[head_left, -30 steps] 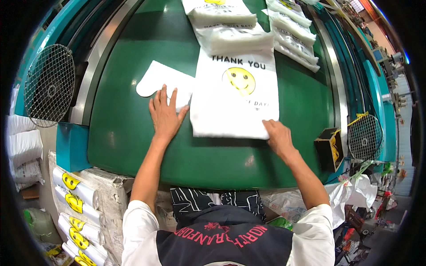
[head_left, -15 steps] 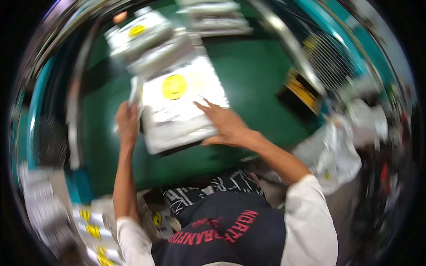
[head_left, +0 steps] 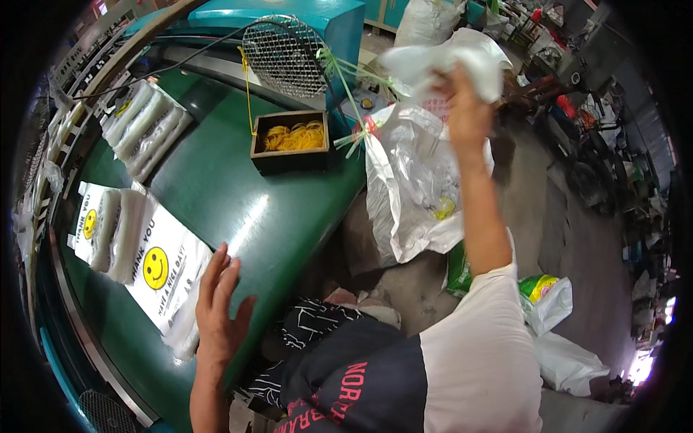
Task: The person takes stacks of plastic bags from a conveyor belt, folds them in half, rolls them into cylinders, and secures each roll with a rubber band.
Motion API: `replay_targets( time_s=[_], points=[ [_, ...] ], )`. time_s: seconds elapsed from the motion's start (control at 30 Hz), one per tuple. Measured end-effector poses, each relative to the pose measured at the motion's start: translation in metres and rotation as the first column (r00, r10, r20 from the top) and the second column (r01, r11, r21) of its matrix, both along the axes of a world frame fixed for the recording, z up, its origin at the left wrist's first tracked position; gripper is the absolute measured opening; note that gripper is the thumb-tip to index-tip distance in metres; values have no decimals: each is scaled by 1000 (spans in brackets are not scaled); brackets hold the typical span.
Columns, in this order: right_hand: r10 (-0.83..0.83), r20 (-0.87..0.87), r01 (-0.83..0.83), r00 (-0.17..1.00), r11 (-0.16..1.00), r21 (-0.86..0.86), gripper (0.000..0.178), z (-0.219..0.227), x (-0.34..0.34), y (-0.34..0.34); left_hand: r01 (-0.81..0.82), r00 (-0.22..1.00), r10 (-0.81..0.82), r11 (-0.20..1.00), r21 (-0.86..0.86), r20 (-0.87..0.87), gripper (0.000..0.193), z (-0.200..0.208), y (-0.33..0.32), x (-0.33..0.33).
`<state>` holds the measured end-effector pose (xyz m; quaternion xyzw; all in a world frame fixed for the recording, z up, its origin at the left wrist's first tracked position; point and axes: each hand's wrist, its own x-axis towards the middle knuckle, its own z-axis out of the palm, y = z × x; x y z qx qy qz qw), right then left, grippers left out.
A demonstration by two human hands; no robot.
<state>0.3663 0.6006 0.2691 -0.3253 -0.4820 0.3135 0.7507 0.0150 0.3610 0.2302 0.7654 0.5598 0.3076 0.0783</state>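
My left hand (head_left: 221, 307) is over the near edge of the green table (head_left: 238, 195), fingers stretched and thumb apart, holding nothing. Beside its fingertips lies a flat white plastic bag stack (head_left: 164, 263) printed with a yellow smiley face. Folded bundles of bags (head_left: 110, 227) rest on its far end. My right hand (head_left: 462, 101) is raised at the far right, closed on a white plastic bag (head_left: 473, 68) smeared by motion; its fingers are partly blurred. Below that hand an open white sack (head_left: 393, 216) hangs by the table, with crumpled clear plastic inside.
A wooden box (head_left: 290, 155) of yellow rubber bands sits at the table's right edge, before a fan guard (head_left: 285, 58). More folded bags (head_left: 148, 130) lie at the far left. Green strings (head_left: 345, 94) tie up the sack. White bags (head_left: 567, 361) lie on the floor at right.
My view has turned right. The right hand has left the bag stack and swung out over the sack with a white plastic bag. My left hand is now at the stack's near right side, fingers spread.
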Motion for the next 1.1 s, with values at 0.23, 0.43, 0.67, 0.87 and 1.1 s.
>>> replay_targets(
  time_s=[0.23,0.43,0.67,0.87,1.1],
  points=[
    [-143,-266,161,953,986,46,39,4,155,179,-93,995,94,995,-38,17,57,-2,2,-4],
    [-290,-129,104,948,668,-737,49,-50,162,197,-343,936,330,933,-111,-118,54,-3,-38,-47],
    [258,965,453,-42,866,-212,60,-89,201,179,-534,823,560,819,-208,93,42,-20,-68,-116],
    [386,907,566,-165,790,-233,49,-85,179,142,-457,886,462,867,-201,-20,41,-29,-60,-92],
    [197,977,380,80,900,-212,44,-78,191,94,317,883,-354,934,-164,-308,63,-58,62,107]
  ],
)
